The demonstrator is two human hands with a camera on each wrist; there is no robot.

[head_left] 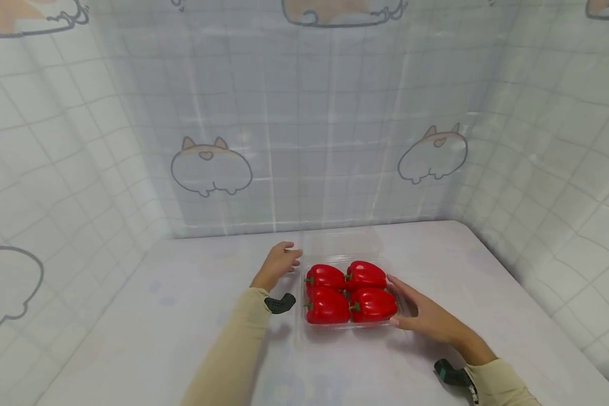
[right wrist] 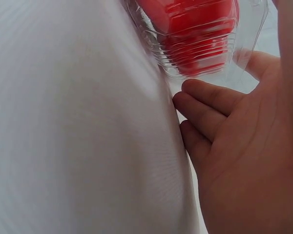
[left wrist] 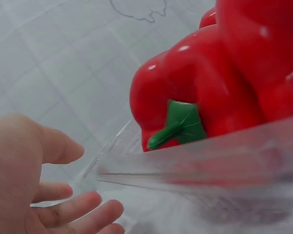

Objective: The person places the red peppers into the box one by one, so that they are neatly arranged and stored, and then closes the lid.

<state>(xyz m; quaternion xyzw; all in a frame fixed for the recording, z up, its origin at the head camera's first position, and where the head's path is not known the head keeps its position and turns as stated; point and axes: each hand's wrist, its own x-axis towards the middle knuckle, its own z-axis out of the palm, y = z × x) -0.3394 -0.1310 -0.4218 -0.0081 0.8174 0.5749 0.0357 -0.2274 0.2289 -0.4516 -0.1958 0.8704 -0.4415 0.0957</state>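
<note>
Several glossy red bell peppers (head_left: 327,307) with green stems lie in two rows inside a clear plastic clamshell container (head_left: 330,326). Its transparent lid (head_left: 342,243) is folded back toward the rear wall. My left hand (head_left: 278,266) is by the container's left rear corner, fingers apart and nothing between them. In the left wrist view a gap separates its thumb (left wrist: 63,148) from the nearest pepper's green stem (left wrist: 178,124). My right hand (head_left: 428,316) spans the container's right side, its fingertips right at the wall. The right wrist view shows its fingers (right wrist: 205,105) beside the ribbed plastic.
The container stands on a white table (head_left: 193,316). Behind and at the sides hang pale grid-patterned sheets (head_left: 304,141) with cartoon animal prints. Dark devices (head_left: 280,303) are worn on both wrists, below the beige sleeves (head_left: 233,349).
</note>
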